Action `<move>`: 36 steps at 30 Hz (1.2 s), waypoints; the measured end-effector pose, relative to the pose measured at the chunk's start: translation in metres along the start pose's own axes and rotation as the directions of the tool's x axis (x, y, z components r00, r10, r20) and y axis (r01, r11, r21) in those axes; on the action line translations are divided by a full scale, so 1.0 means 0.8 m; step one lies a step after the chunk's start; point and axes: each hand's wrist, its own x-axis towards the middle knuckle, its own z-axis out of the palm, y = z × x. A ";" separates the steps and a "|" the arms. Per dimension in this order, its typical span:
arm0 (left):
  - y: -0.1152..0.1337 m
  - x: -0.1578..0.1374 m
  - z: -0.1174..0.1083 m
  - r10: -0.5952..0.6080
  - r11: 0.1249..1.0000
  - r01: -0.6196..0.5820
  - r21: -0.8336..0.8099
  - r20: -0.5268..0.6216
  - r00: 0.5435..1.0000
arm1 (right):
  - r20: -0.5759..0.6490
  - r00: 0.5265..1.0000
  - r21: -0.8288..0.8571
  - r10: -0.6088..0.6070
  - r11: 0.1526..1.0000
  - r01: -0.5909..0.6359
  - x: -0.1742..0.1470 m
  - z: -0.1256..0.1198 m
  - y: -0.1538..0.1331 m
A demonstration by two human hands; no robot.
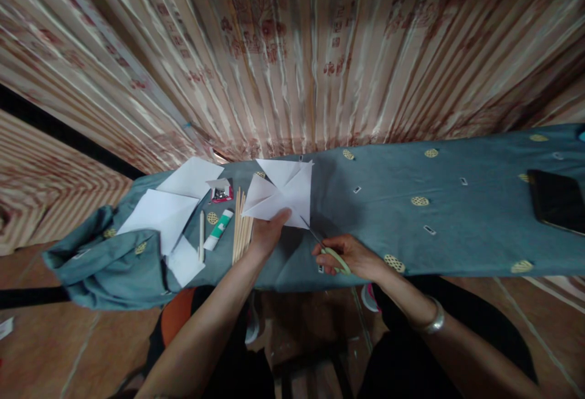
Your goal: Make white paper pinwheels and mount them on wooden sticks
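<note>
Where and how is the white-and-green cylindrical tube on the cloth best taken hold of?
The tube is probably best pinched at its green middle from above, across its long sides: it lies flat and slanted, its far end close to the thin, pale wooden sticks.

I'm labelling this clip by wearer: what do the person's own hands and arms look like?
The left hand and right hand are both ungloved. No sleeve shows on the left forearm or right forearm. A shiny, silver-coloured bracelet circles the right forearm. Rings are too small to tell.
</note>
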 end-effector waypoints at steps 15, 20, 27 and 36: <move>-0.002 0.002 -0.001 -0.011 1.000 0.011 0.000 -0.002 1.000 | -0.017 1.000 0.064 -0.001 0.998 0.002 0.001 0.000 0.001; -0.004 -0.001 0.000 0.018 1.000 -0.019 0.007 0.053 0.998 | -0.012 1.000 0.060 -0.010 0.998 0.011 0.002 0.001 0.001; -0.006 -0.003 0.000 -0.009 1.000 0.008 0.014 0.057 0.998 | -0.009 0.999 0.039 -0.034 0.999 0.035 0.001 0.001 0.000; -0.005 -0.002 0.001 -0.009 1.000 0.009 0.011 0.053 0.999 | -0.021 1.000 0.053 -0.023 0.998 0.024 0.002 0.002 0.001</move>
